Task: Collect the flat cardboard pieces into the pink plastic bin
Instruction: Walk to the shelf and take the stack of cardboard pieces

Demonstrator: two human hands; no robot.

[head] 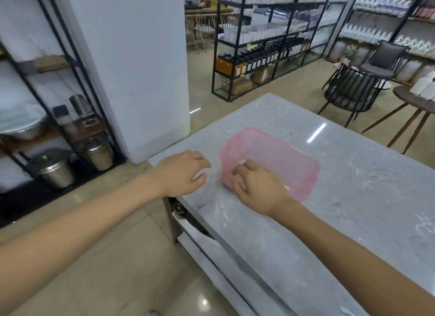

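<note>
A translucent pink plastic bin [282, 150] stands on the grey marble table [353, 186], near its left corner. Nothing shows inside the bin. My left hand [181, 172] hovers just left of the bin, over the table's corner, fingers apart and holding nothing. My right hand [256, 188] is at the bin's near left edge, fingers curled loosely and spread, with nothing in them. No flat cardboard pieces are visible in this view.
A white pillar [131, 68] rises beyond the table's left corner. Black shelving with metal pots [56, 169] stands at the left. More shelves with bottles [259, 44], a dark chair [353, 92] and a round wooden table [416, 96] lie beyond.
</note>
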